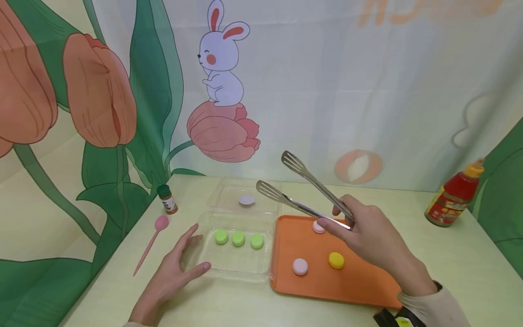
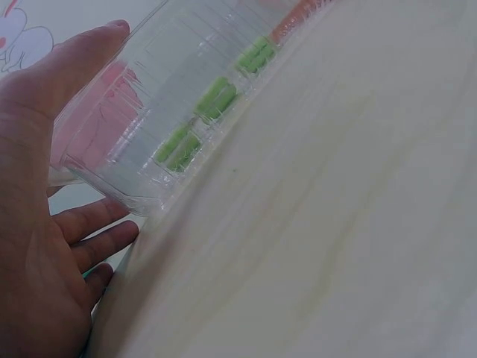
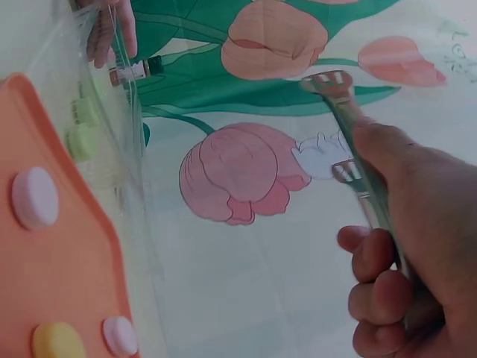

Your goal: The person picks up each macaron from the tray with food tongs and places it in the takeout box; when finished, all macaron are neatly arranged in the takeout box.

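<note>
My right hand (image 1: pixel 377 238) grips metal tongs (image 1: pixel 302 211) whose slotted ends stand apart with nothing between them, above the back of the orange tray (image 1: pixel 351 290). On the tray lie a yellow macaron (image 1: pixel 336 260) and pale pink ones (image 1: pixel 300 266). To its left, a clear plastic container (image 1: pixel 233 268) has three green macarons (image 1: pixel 238 239) in a row. My left hand (image 1: pixel 171 272) is at the container's left side, thumb and fingers spread; in the left wrist view the hand (image 2: pixel 45 186) is around the container's corner (image 2: pixel 141 194), and contact is hard to tell.
The container's lid (image 1: pixel 224 195) lies folded back with a small pale oval thing (image 1: pixel 246 200) on it. A pink spoon (image 1: pixel 151 243) and a small green-capped bottle (image 1: pixel 167 200) are at the left. A red sauce bottle (image 1: pixel 451 197) stands at the far right. A printed curtain (image 1: pixel 306 91) hangs behind.
</note>
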